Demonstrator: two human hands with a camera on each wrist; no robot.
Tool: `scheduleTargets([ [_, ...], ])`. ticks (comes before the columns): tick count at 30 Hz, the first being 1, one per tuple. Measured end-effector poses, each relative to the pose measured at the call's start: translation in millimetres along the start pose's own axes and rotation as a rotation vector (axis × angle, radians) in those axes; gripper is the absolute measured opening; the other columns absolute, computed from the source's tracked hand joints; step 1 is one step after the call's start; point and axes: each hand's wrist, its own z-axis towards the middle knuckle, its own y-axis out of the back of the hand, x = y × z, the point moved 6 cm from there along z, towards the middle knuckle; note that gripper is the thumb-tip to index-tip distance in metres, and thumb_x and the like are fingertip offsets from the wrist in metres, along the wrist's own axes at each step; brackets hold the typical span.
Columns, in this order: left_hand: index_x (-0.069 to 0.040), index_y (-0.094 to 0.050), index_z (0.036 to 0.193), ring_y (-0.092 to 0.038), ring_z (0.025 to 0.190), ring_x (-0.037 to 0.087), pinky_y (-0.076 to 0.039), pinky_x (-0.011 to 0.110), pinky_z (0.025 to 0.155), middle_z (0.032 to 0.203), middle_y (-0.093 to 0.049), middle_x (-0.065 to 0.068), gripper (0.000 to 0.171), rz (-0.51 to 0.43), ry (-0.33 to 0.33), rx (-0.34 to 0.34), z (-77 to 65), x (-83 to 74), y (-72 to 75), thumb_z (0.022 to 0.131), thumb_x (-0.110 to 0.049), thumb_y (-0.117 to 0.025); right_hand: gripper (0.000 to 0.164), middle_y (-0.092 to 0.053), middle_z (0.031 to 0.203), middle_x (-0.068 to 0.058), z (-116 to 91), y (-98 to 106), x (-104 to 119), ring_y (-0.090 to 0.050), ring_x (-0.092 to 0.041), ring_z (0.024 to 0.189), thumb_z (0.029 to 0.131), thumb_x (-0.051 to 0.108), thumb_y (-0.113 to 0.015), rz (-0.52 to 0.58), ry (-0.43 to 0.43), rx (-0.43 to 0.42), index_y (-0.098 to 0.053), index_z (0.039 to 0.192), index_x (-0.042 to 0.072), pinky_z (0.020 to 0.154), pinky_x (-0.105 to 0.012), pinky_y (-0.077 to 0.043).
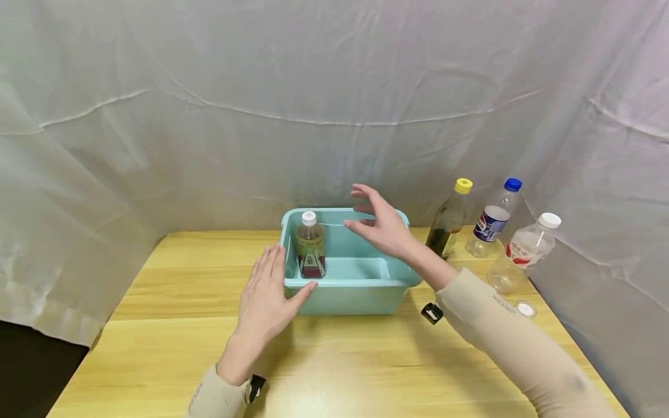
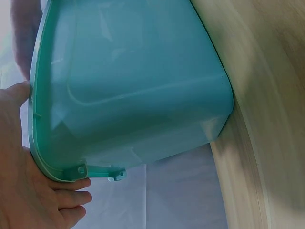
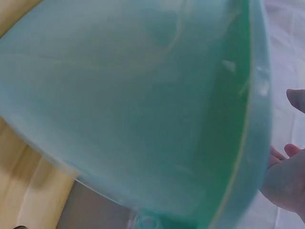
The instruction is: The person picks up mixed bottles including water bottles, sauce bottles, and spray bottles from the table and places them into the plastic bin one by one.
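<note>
A light-blue plastic bin sits on the table. Inside it, at the left end, stands a white-capped bottle with a green and dark red label. My left hand rests at the bin's front-left corner. In the left wrist view the thumb lies at the rim and the other fingers extend loosely past the corner. Over the right part of the bin hangs my right hand, fingers spread and slightly bent, holding nothing. The right wrist view shows this hand beyond the rim.
Right of the bin stand a yellow-capped bottle with dark contents, a clear blue-capped bottle and a clear white-capped bottle. A small round white item lies near the table's right edge. Grey sheeting hangs behind the table.
</note>
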Motion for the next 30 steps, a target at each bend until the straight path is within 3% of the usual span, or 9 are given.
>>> scheduleTargets([
  [4,0.004,-0.03,0.161,-0.024,0.157,0.038,-0.02,0.05,0.129,0.168,-0.028,0.02,0.105,0.0,0.0,0.003,0.7,0.6,0.0,0.094,-0.074,-0.054,0.073,-0.046,0.158,-0.009,-12.7,15.6,2.8,-0.054,-0.033,0.138,0.098,0.014,-0.074,0.031,0.056,-0.083,-0.034,0.16,0.014,0.109,-0.052,-0.051],
  [13,0.004,-0.031,0.16,-0.025,0.156,0.038,-0.021,0.051,0.128,0.168,-0.029,0.02,0.104,0.003,-0.009,-0.017,4.3,0.6,4.8,0.094,-0.073,-0.057,0.07,-0.047,0.158,-0.005,-40.8,38.0,-0.5,-0.056,-0.026,0.137,0.099,0.009,-0.072,0.142,0.112,-0.257,-0.036,0.158,0.015,0.108,-0.037,-0.053],
  [21,0.004,-0.033,0.16,-0.028,0.155,0.039,-0.023,0.052,0.128,0.167,-0.031,0.02,0.103,0.007,-0.022,-0.02,2.1,-2.0,-2.0,0.094,-0.071,-0.058,0.065,-0.048,0.156,-0.013,-69.4,51.2,-26.5,-0.055,-0.034,0.136,0.101,0.002,-0.066,0.262,0.075,-0.411,-0.035,0.158,0.013,0.101,-0.019,-0.052],
  [30,0.005,-0.032,0.16,-0.026,0.155,0.04,-0.022,0.052,0.128,0.168,-0.03,0.021,0.103,0.004,-0.005,-0.017,-0.8,0.1,-5.7,0.094,-0.069,-0.06,0.056,-0.049,0.146,-0.03,-92.2,81.9,-62.7,-0.066,-0.025,0.12,0.099,-0.008,-0.062,0.432,0.164,-0.666,-0.046,0.151,0.004,0.097,-0.023,-0.057],
])
